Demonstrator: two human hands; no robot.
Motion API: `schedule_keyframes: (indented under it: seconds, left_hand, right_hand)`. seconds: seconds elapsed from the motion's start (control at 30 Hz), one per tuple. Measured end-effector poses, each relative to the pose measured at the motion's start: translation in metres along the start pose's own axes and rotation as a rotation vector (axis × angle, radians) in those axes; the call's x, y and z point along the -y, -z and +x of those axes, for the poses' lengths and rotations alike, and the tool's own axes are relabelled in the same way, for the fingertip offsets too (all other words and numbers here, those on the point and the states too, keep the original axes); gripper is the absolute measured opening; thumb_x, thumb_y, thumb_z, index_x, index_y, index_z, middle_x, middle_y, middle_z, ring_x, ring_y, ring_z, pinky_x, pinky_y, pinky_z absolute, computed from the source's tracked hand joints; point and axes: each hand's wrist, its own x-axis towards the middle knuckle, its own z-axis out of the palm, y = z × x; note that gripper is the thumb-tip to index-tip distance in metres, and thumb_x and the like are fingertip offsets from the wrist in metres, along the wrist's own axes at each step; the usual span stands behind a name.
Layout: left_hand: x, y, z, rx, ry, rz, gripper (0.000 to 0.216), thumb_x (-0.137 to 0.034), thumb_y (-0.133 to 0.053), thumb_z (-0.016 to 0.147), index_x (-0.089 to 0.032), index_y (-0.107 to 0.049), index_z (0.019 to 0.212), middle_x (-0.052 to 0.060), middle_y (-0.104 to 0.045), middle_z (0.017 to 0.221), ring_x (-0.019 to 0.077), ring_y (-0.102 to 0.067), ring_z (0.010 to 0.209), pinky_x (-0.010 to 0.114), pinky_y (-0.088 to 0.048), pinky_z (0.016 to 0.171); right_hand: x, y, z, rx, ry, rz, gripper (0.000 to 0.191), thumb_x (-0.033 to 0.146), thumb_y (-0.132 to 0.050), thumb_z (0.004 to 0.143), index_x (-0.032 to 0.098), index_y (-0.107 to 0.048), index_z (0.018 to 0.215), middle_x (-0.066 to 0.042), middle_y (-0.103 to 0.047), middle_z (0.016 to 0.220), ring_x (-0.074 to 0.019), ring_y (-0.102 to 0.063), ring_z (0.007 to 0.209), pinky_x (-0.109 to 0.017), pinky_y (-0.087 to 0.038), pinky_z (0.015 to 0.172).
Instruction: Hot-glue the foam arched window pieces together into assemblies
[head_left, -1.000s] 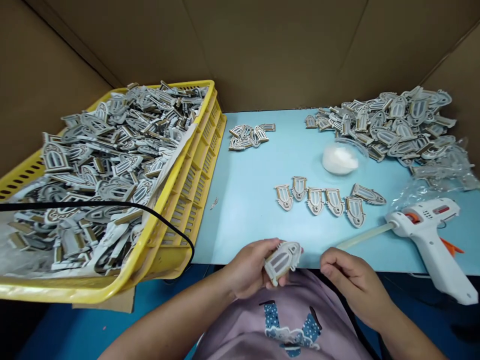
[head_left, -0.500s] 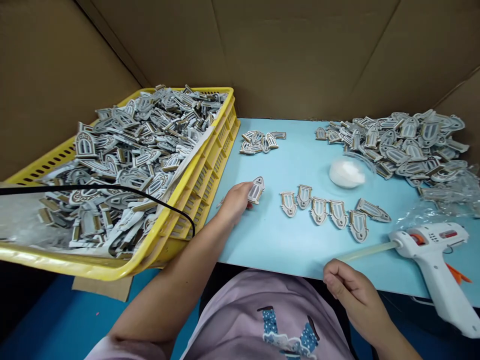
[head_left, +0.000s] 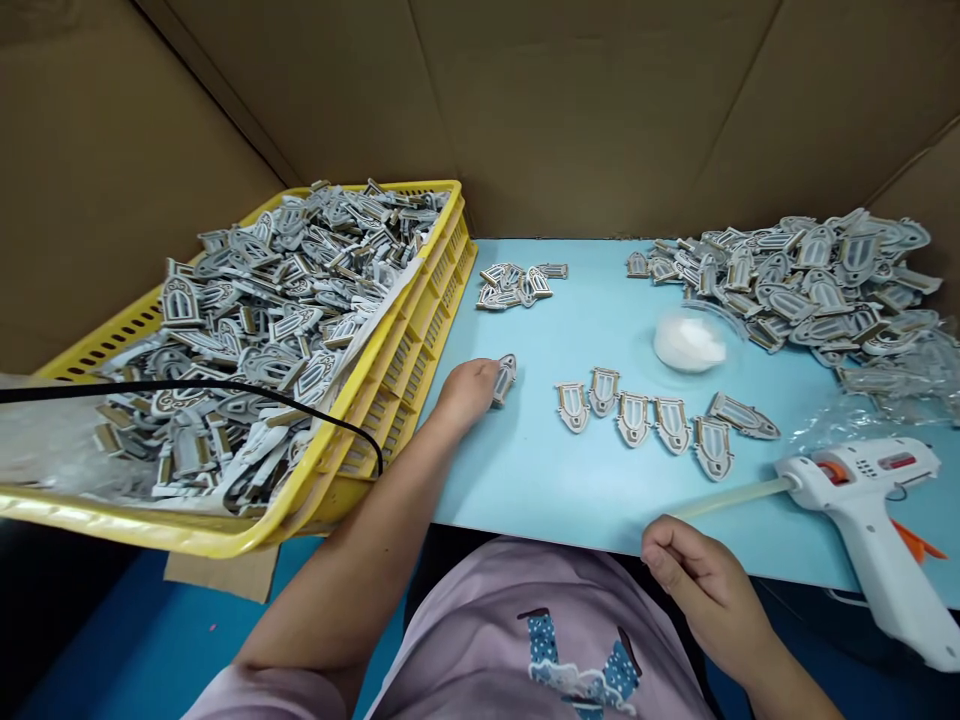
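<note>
My left hand (head_left: 466,392) rests on the light blue table top (head_left: 525,490), with its fingertips gripping an arched window-shaped cutout piece (head_left: 505,381). The piece is grey, white and tan, and its lower part is hidden by my fingers. A row of several matching pieces (head_left: 634,418) lies to the right of it. My right hand (head_left: 694,573) sits at the table's front edge, fingers curled and holding nothing. It is nearest the tip of a glue stick (head_left: 731,497) that is loaded in a white hot glue gun (head_left: 862,510).
A yellow plastic crate (head_left: 397,380) heaped with pieces stands at the left, crossed by a black cable (head_left: 225,388). A small cluster of pieces (head_left: 517,286), a white fluffy lump (head_left: 688,343) and a large pile (head_left: 795,285) lie beyond. Cardboard walls (head_left: 585,110) surround the back.
My left hand has carried the piece from above my lap forward and left to the table top. My right hand has shifted slightly toward the table edge.
</note>
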Motion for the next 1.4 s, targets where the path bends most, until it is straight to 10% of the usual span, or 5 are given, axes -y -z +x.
schedule_keyframes:
  seconds: [0.4,0.6,0.9,1.4]
  left_hand:
    - [-0.008,0.003,0.004,-0.088,-0.116,0.298,0.033,-0.042,-0.05,0.098,-0.017,-0.071,0.104,0.01,-0.071,0.099,0.0261,-0.066,0.096,0.041,-0.051,0.088]
    - [-0.022,0.004,-0.017,-0.19,-0.292,0.441,0.049,-0.034,-0.048,0.094,-0.008,-0.061,0.133,0.025,-0.051,0.135,0.0402,-0.049,0.126,0.051,-0.037,0.106]
    - [-0.057,-0.024,-0.023,0.355,-0.855,0.538,0.077,0.003,-0.043,0.073,-0.033,-0.059,0.139,-0.002,-0.062,0.141,0.0243,-0.052,0.114,0.035,-0.044,0.1]
    - [-0.029,-0.002,-0.07,0.242,-0.756,0.494,0.033,-0.035,-0.069,0.08,-0.02,-0.067,0.108,0.01,-0.068,0.102,0.029,-0.059,0.099,0.039,-0.044,0.091]
  right_hand:
    - [0.01,-0.003,-0.001,-0.029,-0.026,0.017,0.039,0.053,-0.049,0.099,0.021,-0.051,0.076,0.004,-0.036,0.064,-0.0131,-0.032,0.061,-0.028,-0.024,0.06]
    - [0.009,-0.004,-0.001,-0.028,-0.035,0.023,0.039,0.052,-0.049,0.099,0.021,-0.05,0.076,0.004,-0.034,0.063,-0.0128,-0.031,0.059,-0.028,-0.023,0.059]
    - [0.007,-0.003,-0.001,-0.028,-0.022,0.001,0.038,0.052,-0.049,0.099,0.021,-0.051,0.078,0.004,-0.034,0.061,-0.0128,-0.031,0.059,-0.028,-0.024,0.058]
    - [0.009,-0.001,0.002,-0.017,-0.041,0.045,0.038,0.052,-0.053,0.098,0.02,-0.053,0.077,0.004,-0.036,0.063,-0.0125,-0.033,0.059,-0.027,-0.027,0.057]
